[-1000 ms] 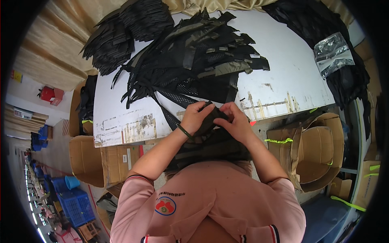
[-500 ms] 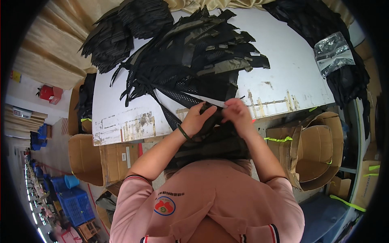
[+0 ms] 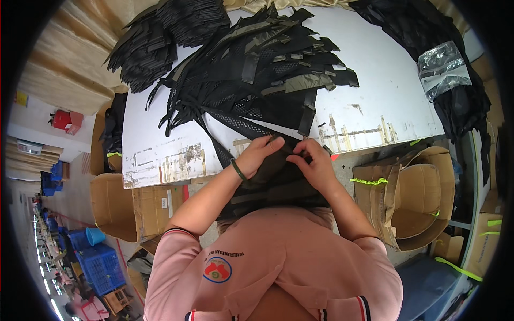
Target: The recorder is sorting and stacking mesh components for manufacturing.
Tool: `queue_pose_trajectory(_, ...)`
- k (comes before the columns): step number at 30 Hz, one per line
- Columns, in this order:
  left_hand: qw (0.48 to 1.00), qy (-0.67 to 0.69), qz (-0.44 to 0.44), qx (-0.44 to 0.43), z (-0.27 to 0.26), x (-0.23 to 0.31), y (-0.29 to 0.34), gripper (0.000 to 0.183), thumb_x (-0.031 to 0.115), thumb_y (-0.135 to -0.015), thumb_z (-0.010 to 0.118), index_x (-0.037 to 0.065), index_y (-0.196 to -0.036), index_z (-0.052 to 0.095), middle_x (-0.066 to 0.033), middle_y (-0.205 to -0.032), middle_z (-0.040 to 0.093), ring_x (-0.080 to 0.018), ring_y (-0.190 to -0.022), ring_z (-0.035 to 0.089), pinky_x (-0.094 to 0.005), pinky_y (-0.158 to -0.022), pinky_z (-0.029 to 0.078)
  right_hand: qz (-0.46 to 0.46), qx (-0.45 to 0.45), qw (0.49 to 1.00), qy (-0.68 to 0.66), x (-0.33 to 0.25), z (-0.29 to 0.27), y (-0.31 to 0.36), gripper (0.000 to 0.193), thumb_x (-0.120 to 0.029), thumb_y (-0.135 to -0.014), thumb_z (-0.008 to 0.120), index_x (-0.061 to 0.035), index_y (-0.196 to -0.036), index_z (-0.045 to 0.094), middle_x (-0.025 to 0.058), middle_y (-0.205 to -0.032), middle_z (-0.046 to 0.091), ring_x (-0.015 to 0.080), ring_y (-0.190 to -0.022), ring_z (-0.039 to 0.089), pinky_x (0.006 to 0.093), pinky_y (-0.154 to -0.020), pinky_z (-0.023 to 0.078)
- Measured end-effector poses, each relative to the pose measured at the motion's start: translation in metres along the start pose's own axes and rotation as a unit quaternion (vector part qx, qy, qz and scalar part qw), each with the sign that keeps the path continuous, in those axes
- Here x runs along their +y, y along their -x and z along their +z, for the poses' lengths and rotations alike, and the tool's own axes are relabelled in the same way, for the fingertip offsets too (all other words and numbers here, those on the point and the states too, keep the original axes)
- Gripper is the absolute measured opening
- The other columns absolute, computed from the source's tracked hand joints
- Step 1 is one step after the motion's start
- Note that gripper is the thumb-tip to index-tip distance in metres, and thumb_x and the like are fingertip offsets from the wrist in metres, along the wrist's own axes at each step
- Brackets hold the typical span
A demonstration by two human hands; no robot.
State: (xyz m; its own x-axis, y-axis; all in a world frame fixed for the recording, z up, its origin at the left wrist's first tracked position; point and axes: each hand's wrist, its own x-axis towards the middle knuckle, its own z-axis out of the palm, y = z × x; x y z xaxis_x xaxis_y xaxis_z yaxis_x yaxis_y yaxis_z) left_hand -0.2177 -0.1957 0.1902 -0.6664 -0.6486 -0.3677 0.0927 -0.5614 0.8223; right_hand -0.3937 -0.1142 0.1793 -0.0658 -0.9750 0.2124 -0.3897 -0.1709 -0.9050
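Observation:
At the table's near edge, my left hand [image 3: 257, 159] is closed on a dark mesh-and-cloth piece [image 3: 274, 170], its thumb lying along the top. My right hand [image 3: 316, 166] pinches the same piece at its right side, thumb and forefinger together. The lower part of the cloth hangs towards my lap, where more dark fabric [image 3: 267, 200] lies. Just beyond my hands spreads a fanned heap of black mesh pieces [image 3: 241, 80] with olive strips and long straps. One mesh strap runs from the heap down to my left hand.
Neat stacks of black pieces [image 3: 193, 24] sit at the far left of the white table [image 3: 375, 101]. Black fabric and a clear plastic bag [image 3: 444, 67] lie at the right. Cardboard boxes [image 3: 152, 211] stand left, and another open carton [image 3: 415, 187] stands right.
My right hand, blurred and slightly higher before, has come down and now pinches the cloth. The held piece looks more spread out between my hands. My left hand has barely moved.

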Motion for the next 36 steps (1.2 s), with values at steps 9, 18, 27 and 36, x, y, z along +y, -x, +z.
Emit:
queue_pose_trajectory(9,0.959,-0.220,-0.100,-0.146,-0.013,-0.017,0.012,0.040,0.003,-0.070,0.076,0.000,-0.107,0.063,-0.0072,-0.100,0.066,-0.0134,-0.091,0.060,-0.0258,-0.083,0.047,0.100,0.125,0.972,-0.172,0.031,-0.026,-0.020,0.008,-0.005,-0.082,0.066,-0.0040,-0.079,0.058,0.0019,-0.072,0.060,0.0099,-0.065,0.056,0.0239,-0.059,0.044)
queue_pose_trajectory(18,0.992,-0.049,-0.064,-0.100,-0.012,0.011,0.013,0.026,0.008,-0.079,0.068,0.001,-0.105,0.066,-0.0038,-0.100,0.066,-0.0119,-0.089,0.060,-0.0243,-0.081,0.046,0.116,-0.088,0.977,-0.154,-0.015,-0.040,-0.008,0.017,-0.003,-0.080,0.069,-0.0062,-0.094,0.061,-0.0004,-0.083,0.059,0.0077,-0.071,0.055,0.0193,-0.065,0.043)
queue_pose_trajectory(27,0.990,-0.088,-0.073,-0.079,-0.009,0.009,0.011,0.027,0.005,-0.077,0.069,0.002,-0.104,0.066,-0.0032,-0.098,0.066,-0.0112,-0.089,0.060,-0.0235,-0.081,0.045,-0.018,-0.022,0.997,-0.073,-0.003,-0.005,0.000,0.014,0.000,-0.074,0.070,-0.0021,-0.086,0.062,0.0058,-0.089,0.058,0.0171,-0.083,0.057,0.0272,-0.074,0.044)
queue_pose_trajectory(36,0.970,-0.090,-0.114,-0.193,-0.023,-0.003,0.023,0.032,-0.001,-0.075,0.067,-0.002,-0.107,0.063,-0.0093,-0.098,0.067,-0.0166,-0.086,0.063,-0.0280,-0.079,0.049,-0.183,0.207,0.924,0.264,0.003,-0.050,-0.034,0.004,-0.003,-0.079,0.059,-0.0057,-0.077,0.061,0.0082,-0.081,0.059,0.0241,-0.084,0.058,0.0423,-0.097,0.040)
